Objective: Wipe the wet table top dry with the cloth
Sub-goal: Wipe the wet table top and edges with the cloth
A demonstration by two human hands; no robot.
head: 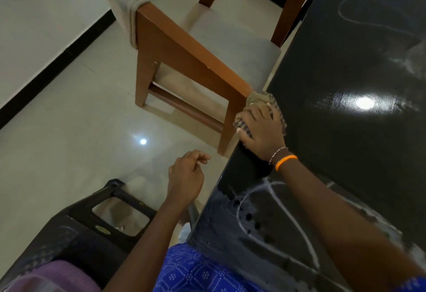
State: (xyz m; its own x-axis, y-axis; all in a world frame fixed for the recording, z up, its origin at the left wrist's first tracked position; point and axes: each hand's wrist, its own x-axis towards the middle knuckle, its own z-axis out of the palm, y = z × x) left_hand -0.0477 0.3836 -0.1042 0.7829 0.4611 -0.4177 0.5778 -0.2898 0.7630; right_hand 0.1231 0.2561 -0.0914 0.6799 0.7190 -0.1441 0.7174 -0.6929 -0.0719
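Your right hand (pixel 261 128) lies palm-down on a bunched, checked cloth (pixel 258 100), fingers spread and curled over it, pressing it onto the left edge of the black table top (pixel 345 65). The cloth sits right at that edge, partly hanging past it, and touches the front corner of a wooden chair (pixel 184 54) that stands just beside the table. The chair has a pale cushioned seat and a pale cover tied round its back, and its nearest leg stands close against the table edge, directly in the cloth's way. Your right wrist wears an orange band (pixel 285 161) and a thin beaded bracelet. Your left hand (pixel 186 176) hangs in the air off the table, above the pale tiled floor (pixel 69 141), fingers loosely curled and gripping nothing. The table top shines with a reflected lamp near its middle, and whitish wet streaks and dark droplets cover the near part under your right forearm; more faint streaks curve across the far end. A dark plastic chair (pixel 92 227) stands at lower left, near your left arm. Blue patterned clothing (pixel 207 271) fills the bottom edge.
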